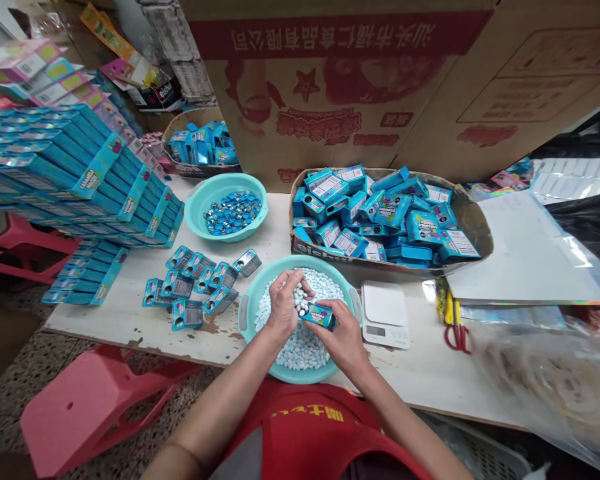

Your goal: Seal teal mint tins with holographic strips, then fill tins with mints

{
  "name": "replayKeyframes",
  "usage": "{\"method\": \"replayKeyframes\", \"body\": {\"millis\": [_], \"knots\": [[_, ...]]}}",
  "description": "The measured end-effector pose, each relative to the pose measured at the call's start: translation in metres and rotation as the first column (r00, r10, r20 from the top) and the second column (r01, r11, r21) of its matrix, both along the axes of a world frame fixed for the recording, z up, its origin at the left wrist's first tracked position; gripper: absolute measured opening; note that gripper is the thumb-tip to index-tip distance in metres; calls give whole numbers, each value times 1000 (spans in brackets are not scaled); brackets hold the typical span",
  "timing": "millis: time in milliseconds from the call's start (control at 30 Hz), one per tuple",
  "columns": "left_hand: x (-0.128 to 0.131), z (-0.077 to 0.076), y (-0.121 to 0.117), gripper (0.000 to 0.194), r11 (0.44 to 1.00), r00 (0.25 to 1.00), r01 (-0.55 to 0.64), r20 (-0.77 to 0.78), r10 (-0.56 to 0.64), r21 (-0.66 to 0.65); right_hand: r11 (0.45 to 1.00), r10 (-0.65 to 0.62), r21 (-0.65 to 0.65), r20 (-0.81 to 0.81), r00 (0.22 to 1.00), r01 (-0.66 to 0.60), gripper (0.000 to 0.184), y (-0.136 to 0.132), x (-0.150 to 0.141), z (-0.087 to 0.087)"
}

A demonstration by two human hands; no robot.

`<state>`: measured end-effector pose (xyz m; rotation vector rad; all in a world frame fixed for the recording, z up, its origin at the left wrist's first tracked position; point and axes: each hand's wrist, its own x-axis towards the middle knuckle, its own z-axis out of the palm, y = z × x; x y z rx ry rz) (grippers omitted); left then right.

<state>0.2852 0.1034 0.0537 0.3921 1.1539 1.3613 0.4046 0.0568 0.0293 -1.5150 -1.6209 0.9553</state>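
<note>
A teal basin [253,293] full of small white candies [305,347] sits at the table's near edge. Over it my right hand [341,331] grips a small blue candy box [319,315], held sideways. My left hand [284,303] is cupped round a handful of the white candies, right at the box's end. Both hands hover just above the heap.
Several small blue boxes [195,283] lie left of the basin. A second teal bowl [226,207] holds blue-silver pieces. A cardboard tray [475,227] holds many blue boxes. A white scale [385,313], red scissors [457,330], stacked blue cartons [80,173] and pink stools [90,400] surround the table.
</note>
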Motion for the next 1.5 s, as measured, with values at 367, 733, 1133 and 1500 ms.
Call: {"method": "replayKeyframes", "body": {"millis": [367,733,1133,1500], "knots": [[1,-3,-4,26,996,997,-58,-40,60,66,999,46,-5,-13,999,-46,30,5,1,5],[11,0,-6,25,998,997,-49,-62,51,36,1000,1,-25,-68,998,-3,31,3,9,5],[17,3,-11,18,988,991,-51,-116,68,145,999,-41,-12,-130,991,40,30,2,9,9],[5,-24,6,32,999,979,-17,-200,27,50,990,-115,-109,-204,972,94,33,-5,26,4]]}}
